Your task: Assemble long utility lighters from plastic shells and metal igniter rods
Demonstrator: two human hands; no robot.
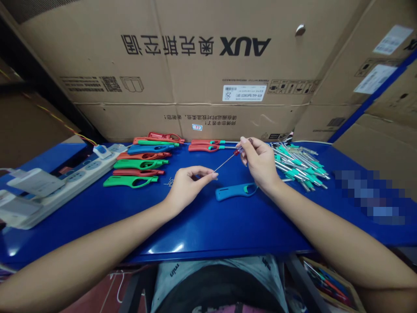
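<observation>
My right hand (259, 163) is closed around the handle of a thin screwdriver (226, 161), which has a red collar and a long metal shaft. The shaft slants down to the left, where the thumb and fingertips of my left hand (189, 187) pinch its tip; any screw there is too small to tell. Below the screwdriver a blue utility lighter (236, 191) with a green trigger lies on the table, partly behind my right wrist. Small screws (170, 182) lie just left of my left hand. Two red lighters (205, 146) with metal tubes rest behind the hands.
Red, green and blue lighter bodies (140, 164) are lined up at left, beside a white power strip (81, 174) with plugged-in adapters. Metal tubes with green parts (299, 165) are piled at right. A cardboard wall (195, 82) closes the blue table's (195, 234) back. A box (332, 282) sits below right.
</observation>
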